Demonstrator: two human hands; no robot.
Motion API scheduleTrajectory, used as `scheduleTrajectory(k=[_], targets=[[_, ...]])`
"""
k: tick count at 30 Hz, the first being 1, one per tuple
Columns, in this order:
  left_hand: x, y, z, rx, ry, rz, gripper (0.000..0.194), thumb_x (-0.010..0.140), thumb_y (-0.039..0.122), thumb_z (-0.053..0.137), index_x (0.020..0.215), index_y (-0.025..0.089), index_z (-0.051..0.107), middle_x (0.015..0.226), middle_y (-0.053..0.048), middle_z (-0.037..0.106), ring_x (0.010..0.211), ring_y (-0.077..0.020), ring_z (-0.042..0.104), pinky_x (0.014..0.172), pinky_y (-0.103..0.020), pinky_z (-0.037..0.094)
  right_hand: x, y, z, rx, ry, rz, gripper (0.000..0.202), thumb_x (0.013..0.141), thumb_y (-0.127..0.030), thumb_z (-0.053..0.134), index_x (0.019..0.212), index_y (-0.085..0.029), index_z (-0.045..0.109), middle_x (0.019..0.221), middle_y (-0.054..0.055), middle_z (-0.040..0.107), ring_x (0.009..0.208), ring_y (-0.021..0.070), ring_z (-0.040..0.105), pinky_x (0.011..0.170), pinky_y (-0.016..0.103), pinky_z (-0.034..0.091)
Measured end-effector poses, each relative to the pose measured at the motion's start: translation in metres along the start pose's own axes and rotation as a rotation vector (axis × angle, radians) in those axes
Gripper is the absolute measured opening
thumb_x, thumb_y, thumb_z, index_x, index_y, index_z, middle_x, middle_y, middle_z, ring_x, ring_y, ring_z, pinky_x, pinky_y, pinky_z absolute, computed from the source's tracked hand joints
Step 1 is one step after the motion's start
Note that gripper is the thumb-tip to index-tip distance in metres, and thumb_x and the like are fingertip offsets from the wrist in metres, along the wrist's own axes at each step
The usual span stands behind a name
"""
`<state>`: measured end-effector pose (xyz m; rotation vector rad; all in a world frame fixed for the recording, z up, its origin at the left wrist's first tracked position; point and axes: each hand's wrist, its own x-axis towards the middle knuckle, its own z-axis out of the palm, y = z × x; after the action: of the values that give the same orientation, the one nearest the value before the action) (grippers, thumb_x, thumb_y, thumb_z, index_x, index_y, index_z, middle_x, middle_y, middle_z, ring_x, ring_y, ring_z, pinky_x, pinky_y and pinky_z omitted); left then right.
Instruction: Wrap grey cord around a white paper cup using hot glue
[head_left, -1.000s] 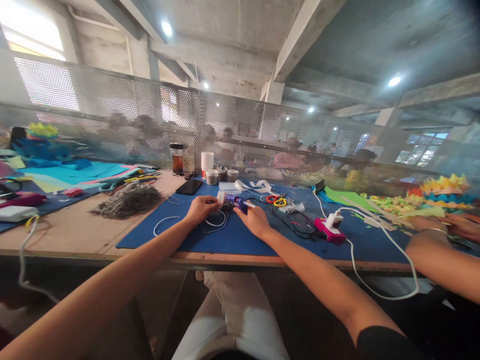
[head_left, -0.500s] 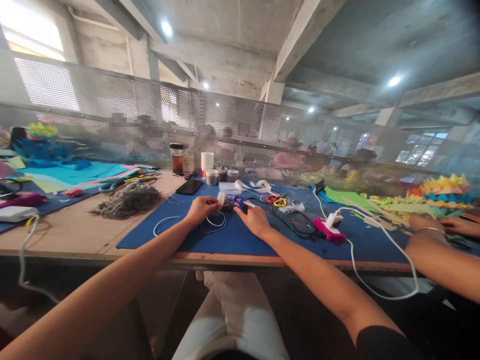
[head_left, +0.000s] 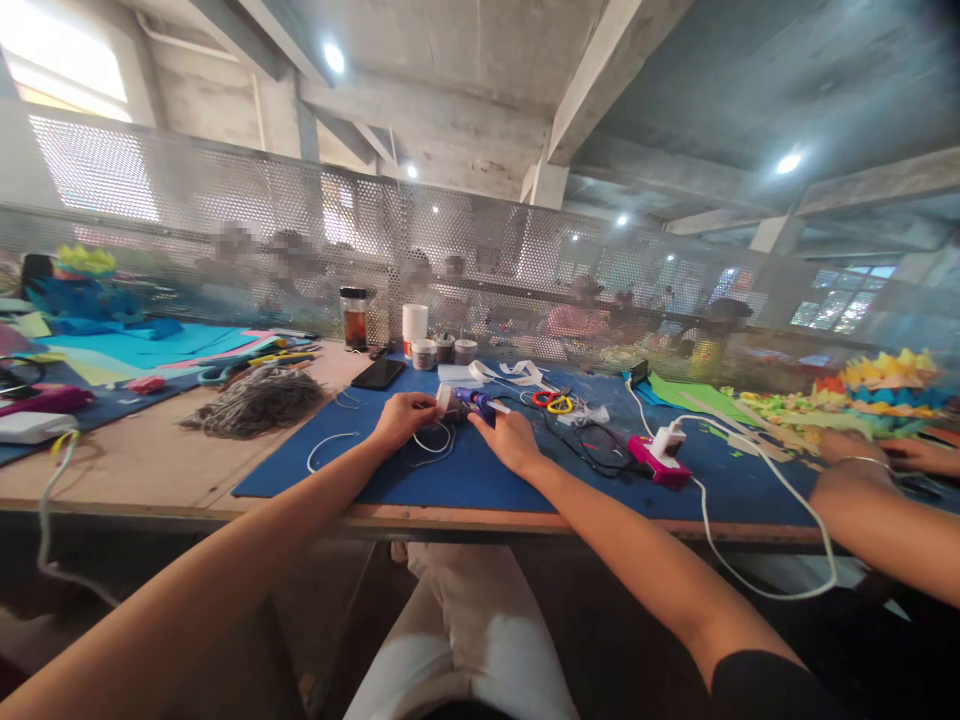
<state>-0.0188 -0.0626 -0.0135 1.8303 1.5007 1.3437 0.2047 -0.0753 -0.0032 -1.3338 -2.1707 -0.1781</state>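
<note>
My left hand [head_left: 405,418] is closed, its fingertips pinching a small white round piece [head_left: 447,402]; the piece's exact kind is too small to make out. A thin pale cord [head_left: 448,440] loops on the blue mat [head_left: 315,478] just below it. In my right hand [head_left: 510,440] is a blue glue gun [head_left: 474,398] with a white glue stick jutting from its back. The gun's nozzle points left and meets or nearly meets the white piece; contact is hard to judge. My right fingers wrap the handle, partly hidden.
Scissors [head_left: 559,402], white ribbon [head_left: 517,374] and a black cable lie right of centre. A phone [head_left: 379,374], small tubs [head_left: 424,353] and a lidded jar [head_left: 355,320] stand behind. Grey yarn [head_left: 255,400] lies left. A pink power strip [head_left: 660,462] and a co-worker's arm [head_left: 870,500] are right.
Both my hands stay almost in place, with the glue gun shifting only very slightly against the white piece. At the far right the co-worker's hands move a little.
</note>
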Motion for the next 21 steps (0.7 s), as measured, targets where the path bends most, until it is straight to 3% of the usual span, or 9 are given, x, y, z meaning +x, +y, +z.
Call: scheduleTrajectory(k=[21], targets=[[-0.0015, 0.0041, 0.0008, -0.032, 0.009, -0.049, 0.033, 0.066, 0.043, 0.067, 0.083, 0.015, 0.072, 0.063, -0.004, 0.071, 0.064, -0.0220, 0.066, 0.057, -0.026, 0.043, 0.0000, 0.0009, 0.0001, 0.003, -0.002, -0.009, 0.048, 0.093, -0.056, 0.035, 0.120, -0.022, 0.057, 0.101, 0.007, 0.070, 0.094, 0.0210, 0.065, 0.080, 0.027, 0.043]])
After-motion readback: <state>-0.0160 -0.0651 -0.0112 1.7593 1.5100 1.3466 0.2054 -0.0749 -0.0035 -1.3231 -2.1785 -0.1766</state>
